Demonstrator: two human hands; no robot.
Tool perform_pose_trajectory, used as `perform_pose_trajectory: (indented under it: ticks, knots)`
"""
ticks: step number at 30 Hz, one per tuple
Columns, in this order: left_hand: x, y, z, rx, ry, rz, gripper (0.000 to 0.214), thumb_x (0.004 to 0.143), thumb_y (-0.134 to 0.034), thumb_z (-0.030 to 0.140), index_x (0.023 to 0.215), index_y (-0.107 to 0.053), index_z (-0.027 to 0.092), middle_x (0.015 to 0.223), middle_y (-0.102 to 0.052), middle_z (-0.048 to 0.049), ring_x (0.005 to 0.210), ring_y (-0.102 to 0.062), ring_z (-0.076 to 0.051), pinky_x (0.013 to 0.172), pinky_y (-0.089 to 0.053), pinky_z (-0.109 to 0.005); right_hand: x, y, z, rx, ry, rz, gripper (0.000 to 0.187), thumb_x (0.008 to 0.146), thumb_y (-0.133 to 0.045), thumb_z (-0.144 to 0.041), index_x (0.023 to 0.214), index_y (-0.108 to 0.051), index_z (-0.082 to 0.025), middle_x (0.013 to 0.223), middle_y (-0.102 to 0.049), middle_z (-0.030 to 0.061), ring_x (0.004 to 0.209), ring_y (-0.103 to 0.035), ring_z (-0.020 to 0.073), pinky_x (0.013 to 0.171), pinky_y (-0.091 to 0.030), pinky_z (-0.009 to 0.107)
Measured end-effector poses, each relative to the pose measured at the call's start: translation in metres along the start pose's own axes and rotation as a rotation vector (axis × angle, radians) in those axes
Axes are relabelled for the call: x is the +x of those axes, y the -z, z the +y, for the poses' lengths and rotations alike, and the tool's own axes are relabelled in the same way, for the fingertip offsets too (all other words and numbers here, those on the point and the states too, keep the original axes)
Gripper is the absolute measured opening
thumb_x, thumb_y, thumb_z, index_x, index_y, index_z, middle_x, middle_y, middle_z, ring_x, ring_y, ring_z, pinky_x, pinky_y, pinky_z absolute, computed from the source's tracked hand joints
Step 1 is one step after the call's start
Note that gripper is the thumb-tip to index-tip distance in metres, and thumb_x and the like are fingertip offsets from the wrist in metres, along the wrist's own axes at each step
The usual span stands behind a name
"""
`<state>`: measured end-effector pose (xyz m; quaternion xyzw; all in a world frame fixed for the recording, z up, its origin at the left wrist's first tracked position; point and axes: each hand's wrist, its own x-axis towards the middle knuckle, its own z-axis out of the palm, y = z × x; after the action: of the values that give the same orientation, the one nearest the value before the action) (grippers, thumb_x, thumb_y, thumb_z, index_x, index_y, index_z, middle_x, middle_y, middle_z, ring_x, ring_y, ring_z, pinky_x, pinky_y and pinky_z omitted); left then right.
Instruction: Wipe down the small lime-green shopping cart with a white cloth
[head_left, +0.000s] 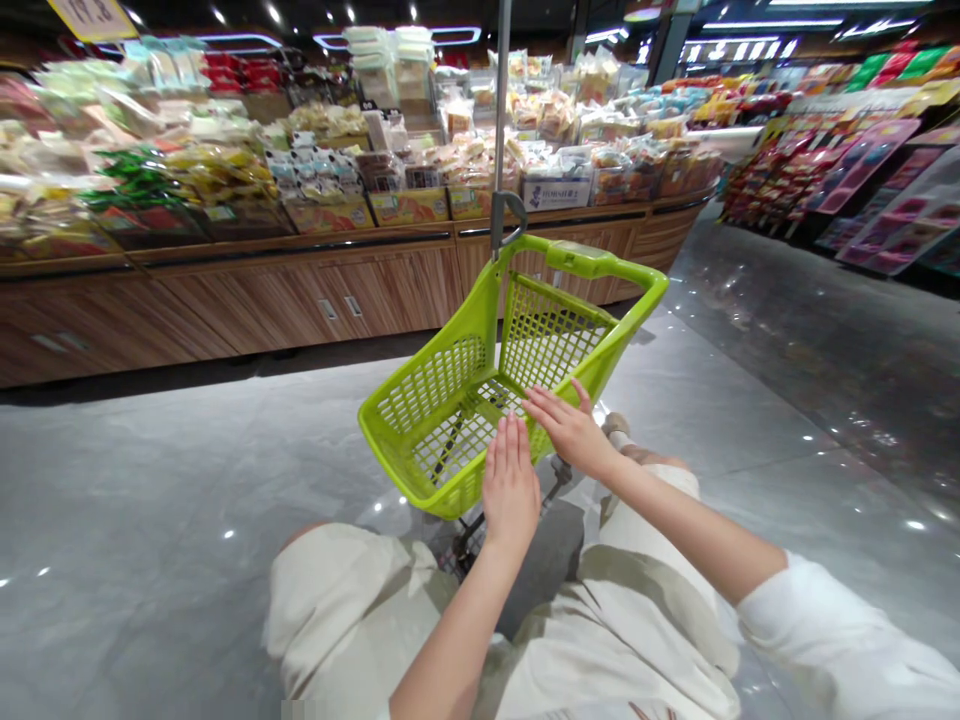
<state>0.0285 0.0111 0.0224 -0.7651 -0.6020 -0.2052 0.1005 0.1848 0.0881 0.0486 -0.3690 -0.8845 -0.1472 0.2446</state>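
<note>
green cart (474, 310) on floor (187, 450), just ahead of hands | long axis lower-left to upper-right | left hand (512, 485), right hand (574, 435) both at near side, flat, fingers extended, empty; contact unclear

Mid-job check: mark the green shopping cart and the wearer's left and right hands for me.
Green shopping cart (474, 322): head view, solid side wall above the holes.
Left hand (512, 492): head view, middle of the hand.
Right hand (576, 436): head view, middle of the hand.

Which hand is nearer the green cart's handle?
The right hand, higher and farther right in view, with its thumb spread out. The left hand is lower in view, farther from the handle.
</note>
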Motion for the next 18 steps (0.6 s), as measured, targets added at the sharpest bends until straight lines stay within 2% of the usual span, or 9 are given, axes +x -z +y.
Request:
perform_pose_trajectory:
  ticks: [1,3,6,9,10,12,15,18]
  knots:
    - [0.0,0.0,-0.001,0.0,-0.005,-0.003,0.085,0.085,-0.049,0.017,0.155,-0.003,0.007,0.163,-0.012,-0.0136,0.151,-0.01,-0.025,0.123,-0.023,-0.044,0.001,0.0,-0.004,0.021,0.031,-0.015,0.057,0.09,-0.039,-0.008,0.144,-0.044,-0.028,0.146,-0.052,0.0055,0.136,-0.047,0.0204,0.122,-0.001,0.053]
    - [0.0,0.001,-0.003,0.0,-0.017,-0.007,0.085,0.085,-0.049,0.017,0.155,-0.002,0.008,0.163,-0.013,-0.013,0.151,-0.01,-0.024,0.123,-0.022,-0.043,0.003,0.008,0.011,0.045,0.099,-0.059,0.06,0.088,-0.04,-0.005,0.142,-0.046,-0.03,0.143,-0.055,0.0031,0.136,-0.047,0.0196,0.121,0.0,0.054]
    - [-0.001,0.003,-0.005,-0.001,-0.029,-0.006,0.085,0.085,-0.049,0.017,0.155,-0.003,0.008,0.164,-0.012,-0.0126,0.151,-0.01,-0.024,0.123,-0.022,-0.041,0.005,0.031,0.073,-0.001,0.11,-0.101,0.062,0.083,-0.039,-0.001,0.136,-0.052,-0.032,0.136,-0.061,-0.0003,0.137,-0.046,0.0207,0.119,0.004,0.057]
    - [-0.001,0.002,-0.004,-0.005,-0.021,0.003,0.083,0.086,-0.048,0.017,0.155,-0.004,0.008,0.164,-0.012,-0.012,0.151,-0.011,-0.024,0.123,-0.022,-0.041,0.009,0.058,0.134,-0.098,0.032,-0.07,0.05,0.086,-0.042,-0.007,0.128,-0.059,-0.03,0.131,-0.065,-0.0006,0.137,-0.045,0.0248,0.116,0.002,0.061]
    - [-0.001,0.001,-0.003,-0.006,-0.017,0.007,0.083,0.086,-0.048,0.017,0.155,-0.004,0.008,0.164,-0.012,-0.012,0.151,-0.011,-0.024,0.123,-0.021,-0.041,0.011,0.066,0.146,-0.12,0.0,-0.051,0.046,0.087,-0.043,-0.009,0.125,-0.06,-0.03,0.129,-0.067,-0.0001,0.135,-0.047,0.0261,0.116,-0.002,0.061]
    - [-0.001,0.0,-0.002,-0.007,-0.007,0.015,0.082,0.086,-0.048,0.017,0.155,-0.005,0.008,0.164,-0.012,-0.0122,0.151,-0.011,-0.024,0.123,-0.022,-0.041,0.019,0.081,0.159,-0.121,-0.081,-0.002,0.043,0.087,-0.045,-0.013,0.125,-0.061,-0.028,0.125,-0.069,0.0021,0.127,-0.054,0.0275,0.113,-0.017,0.059]
    - [-0.001,-0.002,-0.002,-0.009,-0.007,0.018,0.083,0.086,-0.048,0.016,0.155,-0.003,0.008,0.163,-0.013,-0.0126,0.151,-0.011,-0.024,0.122,-0.023,-0.041,0.034,0.096,0.159,0.044,-0.183,0.072,0.051,0.086,-0.045,-0.013,0.134,-0.055,-0.024,0.126,-0.067,0.006,0.115,-0.062,0.0251,0.101,-0.043,0.046]
    - [-0.001,-0.002,-0.002,-0.022,-0.011,0.02,0.084,0.086,-0.048,0.016,0.155,0.0,0.009,0.163,-0.014,-0.0126,0.151,-0.013,-0.025,0.122,-0.023,-0.042,0.046,0.098,0.158,0.188,-0.234,0.164,0.046,0.085,-0.046,-0.013,0.126,-0.062,-0.023,0.129,-0.064,0.007,0.115,-0.062,0.0237,0.094,-0.051,0.039]
